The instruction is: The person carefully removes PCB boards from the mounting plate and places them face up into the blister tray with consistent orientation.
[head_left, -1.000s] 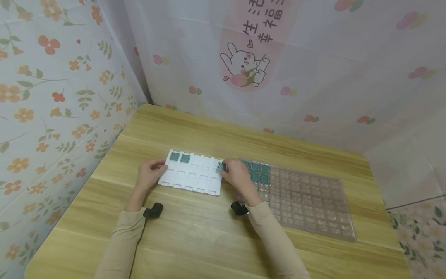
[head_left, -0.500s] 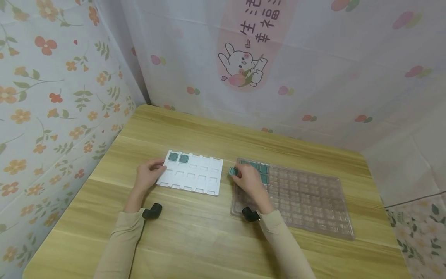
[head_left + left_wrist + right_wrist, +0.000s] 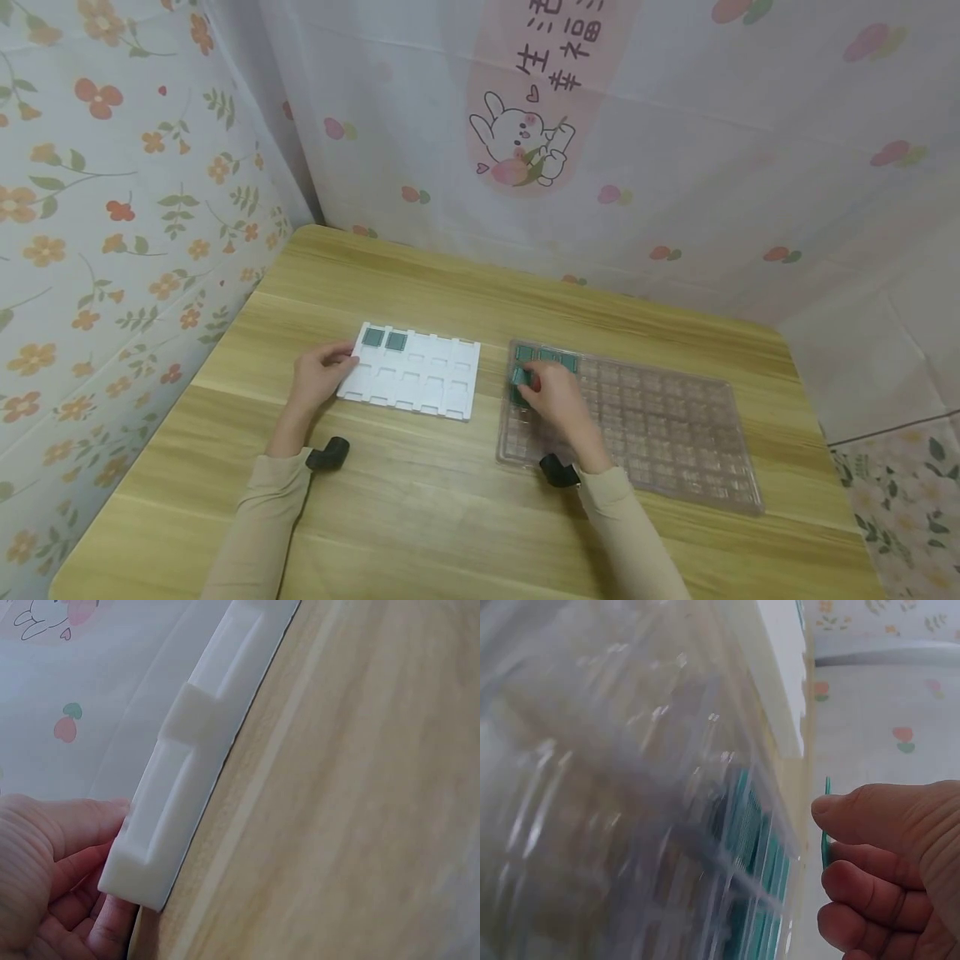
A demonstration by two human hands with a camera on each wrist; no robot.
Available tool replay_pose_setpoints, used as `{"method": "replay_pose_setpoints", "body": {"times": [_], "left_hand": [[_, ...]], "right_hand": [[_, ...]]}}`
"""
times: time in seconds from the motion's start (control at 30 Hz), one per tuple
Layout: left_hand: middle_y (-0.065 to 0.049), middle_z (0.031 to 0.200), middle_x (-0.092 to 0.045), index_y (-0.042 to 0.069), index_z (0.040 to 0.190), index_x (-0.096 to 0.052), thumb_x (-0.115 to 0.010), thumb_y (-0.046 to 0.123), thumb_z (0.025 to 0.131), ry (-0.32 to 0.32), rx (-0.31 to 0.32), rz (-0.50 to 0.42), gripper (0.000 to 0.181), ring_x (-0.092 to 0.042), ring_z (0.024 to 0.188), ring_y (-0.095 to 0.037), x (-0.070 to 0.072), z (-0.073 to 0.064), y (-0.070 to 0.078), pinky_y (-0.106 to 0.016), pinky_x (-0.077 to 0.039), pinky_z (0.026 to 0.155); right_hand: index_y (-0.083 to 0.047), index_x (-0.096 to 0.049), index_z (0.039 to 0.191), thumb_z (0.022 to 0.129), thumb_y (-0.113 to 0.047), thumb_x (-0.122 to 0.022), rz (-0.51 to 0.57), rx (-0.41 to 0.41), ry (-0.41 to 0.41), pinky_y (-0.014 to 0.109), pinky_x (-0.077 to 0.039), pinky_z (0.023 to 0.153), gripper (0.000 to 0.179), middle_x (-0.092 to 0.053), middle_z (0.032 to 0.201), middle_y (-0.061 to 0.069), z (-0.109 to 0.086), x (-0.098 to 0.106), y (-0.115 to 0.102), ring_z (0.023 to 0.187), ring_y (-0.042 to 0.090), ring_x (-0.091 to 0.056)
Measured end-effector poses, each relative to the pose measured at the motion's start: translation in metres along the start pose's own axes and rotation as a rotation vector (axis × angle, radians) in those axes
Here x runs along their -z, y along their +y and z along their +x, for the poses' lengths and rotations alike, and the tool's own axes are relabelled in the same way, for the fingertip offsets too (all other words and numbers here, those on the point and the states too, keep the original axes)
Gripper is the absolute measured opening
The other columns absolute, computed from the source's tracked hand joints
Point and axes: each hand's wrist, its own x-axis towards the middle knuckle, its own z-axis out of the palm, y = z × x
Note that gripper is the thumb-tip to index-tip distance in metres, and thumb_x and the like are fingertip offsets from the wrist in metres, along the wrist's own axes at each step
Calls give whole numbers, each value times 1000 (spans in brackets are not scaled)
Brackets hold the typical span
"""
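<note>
Head view first: we see our left hand (image 3: 318,379) gripping the left end of the white tray (image 3: 420,392), thumb on top, fingers curled at its edge. Two green chips (image 3: 384,339) sit in the tray's far-left pockets. The tray lies near the middle of the worktop (image 3: 420,508), towards its left edge. Our right hand (image 3: 555,398) is over the far-left corner of the clear tray (image 3: 675,450), which lies toward the worktop's right edge, and pinches a green chip (image 3: 519,377) between thumb and fingertips. More green chips (image 3: 547,356) fill that tray's far row.

Left wrist view: our fingers (image 3: 52,847) clamp the corner of the white tray (image 3: 180,780), which rests on the worktop (image 3: 360,795).

Right wrist view: blurred, yet our thumb and fingers (image 3: 870,817) seem closed on a thin green chip (image 3: 826,825) seen edge-on, just beside the clear tray (image 3: 630,795) and its green chips (image 3: 757,847).
</note>
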Motion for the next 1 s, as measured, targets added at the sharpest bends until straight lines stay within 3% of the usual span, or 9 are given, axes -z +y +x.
{"method": "replay_pose_setpoints", "body": {"times": [0.5,1.0], "left_hand": [[-23,99,-65,-6,112,-64,-66,5,85,2,5,-9,29,-58,87,-23,1,0,1,-12,-41,69],[-24,96,-66,-8,109,-65,-66,2,83,22,-45,0,27,-59,82,-18,1,0,-1,-11,-41,68]], "right_hand": [[5,-67,102,77,-9,-75,-33,16,-45,24,-39,49,30,-52,62,-2,-18,5,21,53,9,-44],[4,-67,101,77,-10,-76,-36,-18,-121,24,-37,48,29,-50,61,-3,-24,10,27,51,9,-43]]}}
